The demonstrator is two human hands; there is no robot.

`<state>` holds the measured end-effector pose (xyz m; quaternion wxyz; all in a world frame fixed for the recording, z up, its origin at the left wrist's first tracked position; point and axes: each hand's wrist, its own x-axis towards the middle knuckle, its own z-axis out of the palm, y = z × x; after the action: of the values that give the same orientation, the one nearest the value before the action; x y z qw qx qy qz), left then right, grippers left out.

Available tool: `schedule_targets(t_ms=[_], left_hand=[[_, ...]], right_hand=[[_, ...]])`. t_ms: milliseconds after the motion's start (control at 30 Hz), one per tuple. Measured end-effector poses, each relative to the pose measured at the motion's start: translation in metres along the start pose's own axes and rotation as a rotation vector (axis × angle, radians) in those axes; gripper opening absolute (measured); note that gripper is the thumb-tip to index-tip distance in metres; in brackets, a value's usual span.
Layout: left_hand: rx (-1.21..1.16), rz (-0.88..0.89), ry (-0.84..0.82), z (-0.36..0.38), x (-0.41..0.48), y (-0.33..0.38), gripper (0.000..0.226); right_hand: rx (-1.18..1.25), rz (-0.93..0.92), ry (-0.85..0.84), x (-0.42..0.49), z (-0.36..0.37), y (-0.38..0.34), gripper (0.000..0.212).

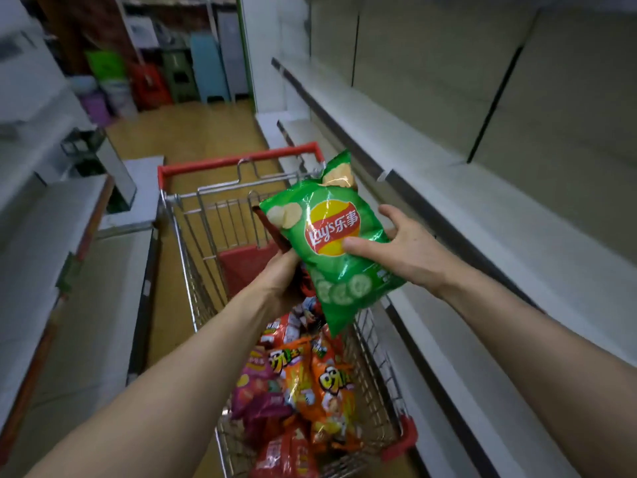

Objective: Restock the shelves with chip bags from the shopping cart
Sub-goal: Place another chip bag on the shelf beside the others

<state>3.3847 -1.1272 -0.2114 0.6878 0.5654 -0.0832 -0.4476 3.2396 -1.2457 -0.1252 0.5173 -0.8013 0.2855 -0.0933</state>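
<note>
Above the cart (238,162), right hand (403,253) pinches the green bag (331,270), left hand (282,281) grips a dark red bag (274,232); either could slip.

My right hand (396,250), gripping the green bag (331,243), is near the dark front lip of the shelf (517,215). Past that lip the white board lies bare back to the rear panel, so there is room to reach in. A lower shelf (465,357) runs under it, close beside the cart (179,201), whose wire wall stands between it and the pile of bags (320,391). The cart's top is open. My left hand (282,281), holding a dark red bag (272,229), is over the basket. Left of the cart a strip of floor (165,305) lies open.
</note>
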Motion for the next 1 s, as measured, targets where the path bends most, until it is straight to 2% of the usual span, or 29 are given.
schedule_targets(t_ms=[67, 167, 267, 333, 433, 500, 600, 733, 833, 1000], left_hand=[[0.036, 0.057, -0.065, 0.023, -0.011, 0.020, 0.060], [0.051, 0.126, -0.149, 0.063, -0.029, 0.047, 0.060], [0.041, 0.206, -0.188, 0.109, -0.046, 0.071, 0.062], [0.093, 0.289, -0.183, 0.137, -0.056, 0.089, 0.056], [0.165, 0.377, -0.241, 0.180, -0.075, 0.115, 0.052], [0.178, 0.425, -0.306, 0.208, -0.086, 0.130, 0.054], [0.201, 0.479, -0.332, 0.247, -0.104, 0.145, 0.056], [0.247, 0.448, -0.329, 0.290, -0.119, 0.160, 0.046], [0.273, 0.421, -0.346, 0.316, -0.120, 0.168, 0.055], [0.287, 0.427, -0.387, 0.352, -0.115, 0.181, 0.057]], right_hand=[[0.002, -0.038, 0.011, -0.019, -0.021, -0.015, 0.087], [0.073, -0.129, 0.082, -0.046, -0.052, -0.034, 0.036], [0.087, -0.232, 0.173, -0.072, -0.082, -0.055, 0.016], [0.051, -0.280, 0.249, -0.088, -0.101, -0.066, 0.018], [0.076, -0.312, 0.420, -0.109, -0.131, -0.081, 0.045], [0.133, -0.320, 0.498, -0.125, -0.153, -0.094, 0.052], [0.208, -0.302, 0.558, -0.148, -0.187, -0.108, 0.049], [0.226, -0.175, 0.686, -0.178, -0.230, -0.111, 0.061], [0.247, -0.100, 0.782, -0.195, -0.255, -0.109, 0.065], [0.301, -0.073, 0.900, -0.214, -0.280, -0.109, 0.057]])
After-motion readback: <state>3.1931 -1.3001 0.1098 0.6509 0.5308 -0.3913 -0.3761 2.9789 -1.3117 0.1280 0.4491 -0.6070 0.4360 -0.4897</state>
